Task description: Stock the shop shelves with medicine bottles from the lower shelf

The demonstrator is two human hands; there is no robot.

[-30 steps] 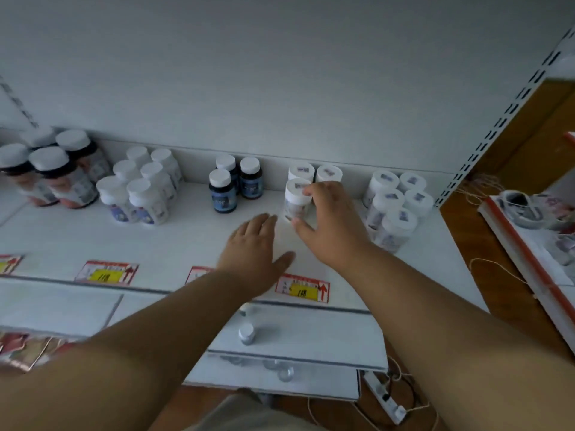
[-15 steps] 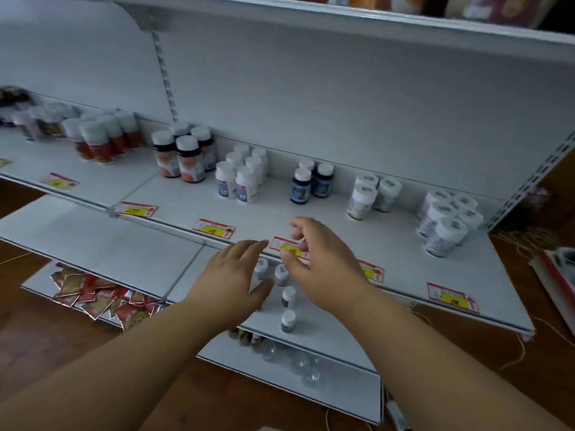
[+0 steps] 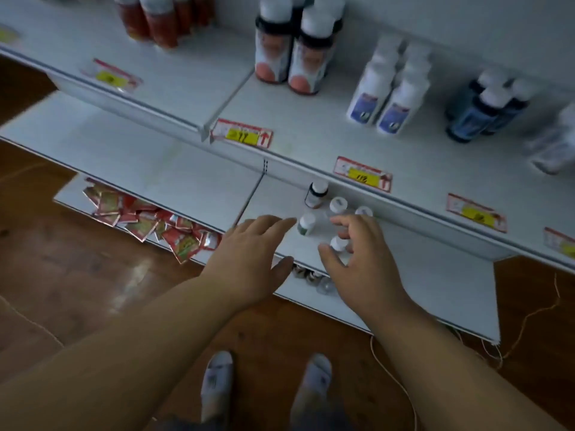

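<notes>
- The landmark for every position here is the lower shelf (image 3: 435,284), a white metal shelf low in the middle of the view, seen from above by a person looking down.
- Far left of the lower shelf, and one level below it, red foil sachets (image 3: 140,219) lie in a loose heap on a bottom shelf.
- Above and left of the lower shelf, on the upper shelf (image 3: 311,141), stand red-filled bottles (image 3: 155,23), blurred by motion.
- Along the front edge of the upper shelf run red and yellow price tags (image 3: 242,133).
- Directly above the left end of the lower shelf, on the upper shelf, stand two tall dark-collared bottles (image 3: 289,48) with white caps.
- The left hand (image 3: 252,262) hovers at the lower shelf's front left corner, palm down, fingers straight and spread, holding nothing.
- On the lower shelf, near its back edge, a small brown bottle (image 3: 315,195) stands upright with a white cap.
- Just in front of the small brown bottle sits a small green-labelled bottle (image 3: 306,225), between the two hands.
- The right hand (image 3: 361,259) is over the lower shelf with fingers loosely curved around a small white-capped bottle (image 3: 338,244); whether they touch it is unclear.
- Two more small white caps (image 3: 338,204) show just behind the right hand's fingertips.
- Above the right half of the lower shelf, on the upper shelf, stand white bottles with blue labels (image 3: 389,94), then dark blue bottles (image 3: 485,110).
- Below the lower shelf, a wooden floor (image 3: 93,290) and two feet in white socks (image 3: 217,381) are visible.
</notes>
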